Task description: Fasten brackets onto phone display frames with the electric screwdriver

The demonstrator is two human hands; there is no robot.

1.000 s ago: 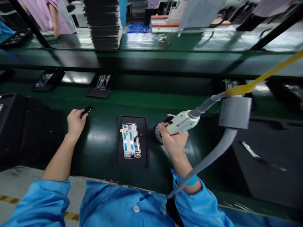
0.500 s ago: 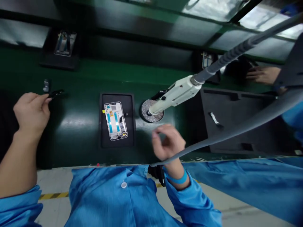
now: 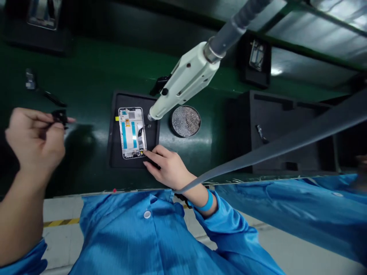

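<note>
A white-edged phone frame [image 3: 132, 133] with blue strips lies in a shallow black tray [image 3: 114, 152]. My right hand [image 3: 169, 166] reaches over the tray's lower right edge, fingers stretched out and apart, the index fingertip at the frame's lower right corner. A pale green-white powered screwdriver [image 3: 179, 82] hangs on a cable, its tip by the tray's upper right side, untouched by either hand. At the left, my left hand [image 3: 37, 139] pinches a small black part [image 3: 59, 116] above the table; its exact kind is unclear. Just beyond lies a silver piece [image 3: 30, 79] with a dark strip.
Right of the tray stands a round dish of tiny screws [image 3: 186, 121]. Farther right, a large black tray [image 3: 286, 137] holds a small silver part [image 3: 261, 133]. Trays with phone frames stand behind. A grey strap [image 3: 272, 143] crosses the right side, near a co-worker's blue clothing [image 3: 286, 198].
My right hand has moved left to the phone frame's corner. The screwdriver has swung left from above the screw dish to the tray's side. The view has shifted too.
</note>
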